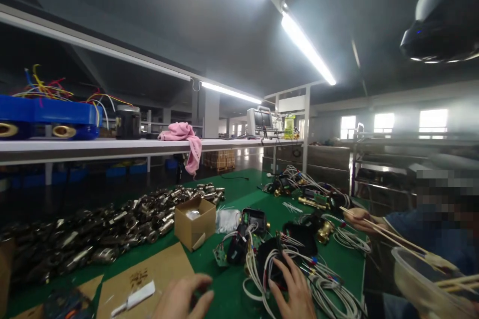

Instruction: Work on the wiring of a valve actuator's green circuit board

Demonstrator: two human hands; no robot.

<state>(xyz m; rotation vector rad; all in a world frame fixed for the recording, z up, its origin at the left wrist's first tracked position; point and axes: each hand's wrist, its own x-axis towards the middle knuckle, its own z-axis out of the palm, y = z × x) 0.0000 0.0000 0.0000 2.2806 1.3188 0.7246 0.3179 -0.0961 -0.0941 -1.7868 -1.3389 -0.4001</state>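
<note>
Your right hand [294,286] lies open-fingered on a black plastic module with white wires [275,259]; your left hand [183,299] hovers loosely curled, empty, over the green desk [232,279].

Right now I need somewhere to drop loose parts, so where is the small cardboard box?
The small cardboard box stands open on the green table, left of centre in the head view, between the heap of metal fittings and the black wired modules.

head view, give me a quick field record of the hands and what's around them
left hand: fingers curled above the green table, holding nothing visible
right hand: fingers spread on a black module with white cables
near left: cardboard sheet, white knife
behind: open cardboard box, metal fittings
right edge: another person's hand with chopsticks
</note>
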